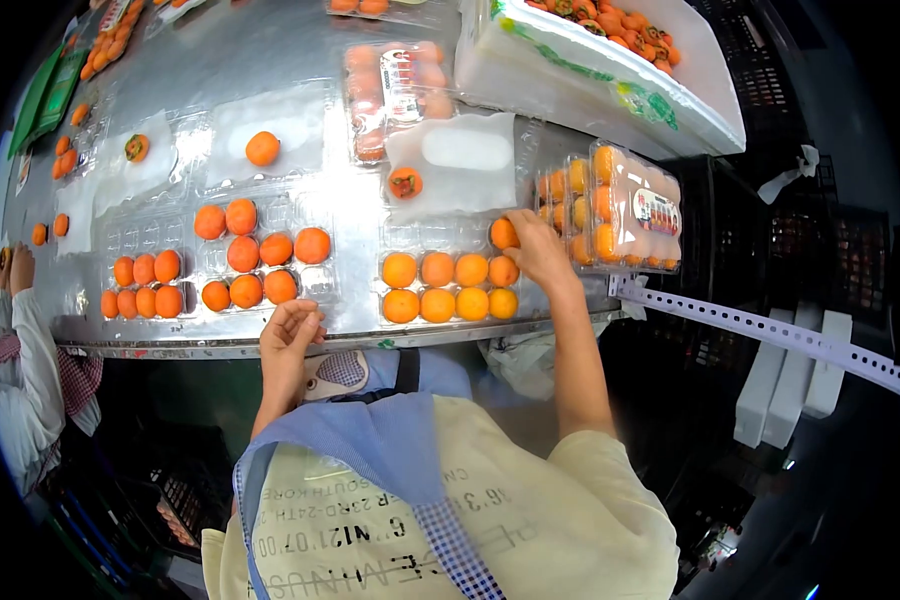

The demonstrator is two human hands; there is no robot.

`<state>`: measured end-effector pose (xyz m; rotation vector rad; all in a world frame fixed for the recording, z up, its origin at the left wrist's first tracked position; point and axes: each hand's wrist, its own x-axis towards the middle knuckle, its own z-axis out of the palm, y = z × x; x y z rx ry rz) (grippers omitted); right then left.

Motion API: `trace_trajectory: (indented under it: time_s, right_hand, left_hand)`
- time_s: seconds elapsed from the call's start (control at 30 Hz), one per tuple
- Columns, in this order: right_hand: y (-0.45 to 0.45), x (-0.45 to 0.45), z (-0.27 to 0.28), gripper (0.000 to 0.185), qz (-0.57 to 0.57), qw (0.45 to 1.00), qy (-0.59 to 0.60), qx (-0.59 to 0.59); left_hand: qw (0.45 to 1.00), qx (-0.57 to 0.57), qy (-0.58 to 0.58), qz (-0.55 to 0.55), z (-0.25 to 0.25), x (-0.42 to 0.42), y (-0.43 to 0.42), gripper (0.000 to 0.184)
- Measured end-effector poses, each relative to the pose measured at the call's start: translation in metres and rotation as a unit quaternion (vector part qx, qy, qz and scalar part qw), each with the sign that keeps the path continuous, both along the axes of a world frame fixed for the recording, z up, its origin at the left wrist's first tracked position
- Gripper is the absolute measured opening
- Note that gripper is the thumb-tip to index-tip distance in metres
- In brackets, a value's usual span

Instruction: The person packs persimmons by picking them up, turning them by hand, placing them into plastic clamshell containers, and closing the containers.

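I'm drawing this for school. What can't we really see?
In the head view:
Pack label, small writing: too tiny to read.
White foam box, far end: cut off by the top edge.
Left hand, palm: hidden by its curled fingers.
Persimmon, one side: covered by the right hand.

White foam box point(570, 85): one. Open clear trays point(438, 238) on near side of box: three. Persimmons point(437, 268) in them, from tray nearest box leftward: nine, eight, seven. Two white sheets point(465, 150) left of box: one persimmon each.
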<state>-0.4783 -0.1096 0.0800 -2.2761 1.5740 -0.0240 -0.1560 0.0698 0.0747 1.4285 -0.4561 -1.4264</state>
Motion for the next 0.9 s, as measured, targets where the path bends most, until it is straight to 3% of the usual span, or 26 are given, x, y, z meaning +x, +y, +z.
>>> trace_trajectory:
  time_s: [0.33, 0.63, 0.9]
  right_hand:
    - [0.005, -0.010, -0.013, 0.046, 0.050, 0.996, -0.022, -0.064]
    - [0.006, -0.015, -0.012, 0.044, 0.031, 0.996, -0.079, -0.028]
    - [0.010, -0.011, -0.005, 0.044, 0.025, 0.997, -0.052, -0.048]
  left_hand:
    - [1.000, -0.008, -0.010, 0.014, -0.003, -0.010, 0.010, 0.019]
    - [1.000, 0.004, -0.014, 0.021, -0.002, -0.021, 0.012, 0.018]
    - [0.999, 0.002, -0.013, 0.036, -0.003, -0.027, 0.015, 0.017]
